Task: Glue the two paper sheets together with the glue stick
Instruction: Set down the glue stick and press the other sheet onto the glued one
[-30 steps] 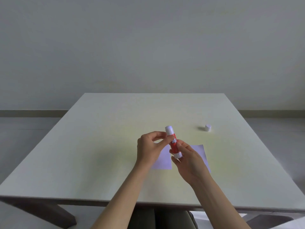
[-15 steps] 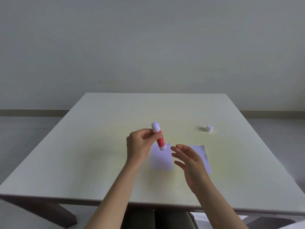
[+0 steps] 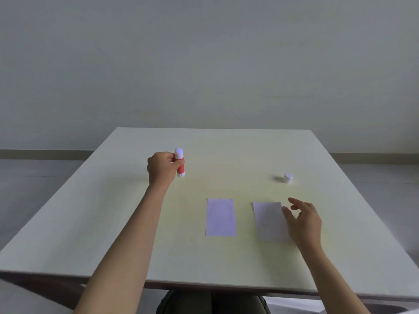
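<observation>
**Glue stick parked left; right hand at the right sheet**

Left hand (image 3: 162,167) is far out over the left part of the bench (image 3: 113,223), its fingers (image 3: 179,163) wrapped round the red barrel of the glue stick (image 3: 179,163). The stick is upright, white end on top, lower end at or just above the bench; contact cannot be told. Whether glue is exposed at either end cannot be told.

Small white cap (image 3: 287,178) stands alone on the right side of the bench, well apart from the stick.

Two paper sheets lie flat side by side near the front edge, a bare strip between them: left sheet (image 3: 220,217) untouched, right sheet (image 3: 269,220) with the right hand (image 3: 303,219) over its right edge. That hand's fingers are loosely spread and hold nothing; thumb looks to be on or just above the paper.

Judgement: sheets not yet joined; next is probably lifting the right sheet.

Risks:
- Thin paper flat on a smooth bench: fingers may slide it rather than lift it, or crease the corner.
- If glue is on a sheet already, misaligned laying would bond it crooked.
- Stick set down upright may topple.
- Uncapped stick dries out.
</observation>
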Motion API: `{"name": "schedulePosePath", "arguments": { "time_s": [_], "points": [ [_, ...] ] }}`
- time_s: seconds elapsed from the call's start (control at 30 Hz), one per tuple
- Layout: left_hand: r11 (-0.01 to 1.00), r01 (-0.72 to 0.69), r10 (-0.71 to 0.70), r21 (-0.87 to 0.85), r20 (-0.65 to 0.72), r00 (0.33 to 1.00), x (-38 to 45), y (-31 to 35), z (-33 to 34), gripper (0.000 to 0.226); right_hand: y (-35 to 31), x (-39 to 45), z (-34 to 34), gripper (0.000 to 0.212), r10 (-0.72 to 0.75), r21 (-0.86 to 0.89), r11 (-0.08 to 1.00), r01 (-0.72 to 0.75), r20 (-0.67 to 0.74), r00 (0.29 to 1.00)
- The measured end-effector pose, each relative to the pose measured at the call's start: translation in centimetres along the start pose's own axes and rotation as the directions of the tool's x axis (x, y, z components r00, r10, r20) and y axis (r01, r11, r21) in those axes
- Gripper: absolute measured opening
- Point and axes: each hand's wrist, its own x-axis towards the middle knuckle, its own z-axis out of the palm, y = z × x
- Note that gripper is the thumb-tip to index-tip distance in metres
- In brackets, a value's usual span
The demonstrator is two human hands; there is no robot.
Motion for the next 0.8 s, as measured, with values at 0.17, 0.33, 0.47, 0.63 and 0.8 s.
{"name": "schedulePosePath", "arguments": {
  "time_s": [0.17, 0.33, 0.47, 0.63, 0.8],
  "points": [
    [0.999, 0.025, -0.025, 0.03, 0.006, 1.0, 0.3, -1.3, 1.2, 0.044, 1.1, 1.3, 0.5, 0.038, 0.027, -0.113, 0.993, -0.018, 0.077, 0.997],
    [0.998, 0.066, -0.066, 0.024, 0.014, 0.998, 0.3, -2.1, 1.8, 0.043, 0.7, 2.1, 0.9, 0.029, 0.053, -0.135, 0.99, -0.041, 0.087, 0.995],
    [0.997, 0.059, -0.06, 0.048, 0.02, 0.998, -0.1, -2.6, 1.9, 0.046, 0.8, 2.1, 1.1, 0.019, 0.048, -0.142, 0.989, -0.039, 0.061, 0.997],
    [0.995, 0.074, -0.075, 0.06, 0.007, 0.997, -0.1, -2.8, 1.8, 0.041, 0.5, 1.9, 1.2, 0.011, 0.024, -0.15, 0.989, -0.019, 0.031, 0.999],
    [0.996, 0.071, -0.072, 0.052, 0.027, 0.997, -0.2, -3.3, 1.7, 0.037, 0.4, 2.1, 0.9, 0.005, 0.057, -0.076, 0.996, -0.055, 0.034, 0.998]
  ]
}}
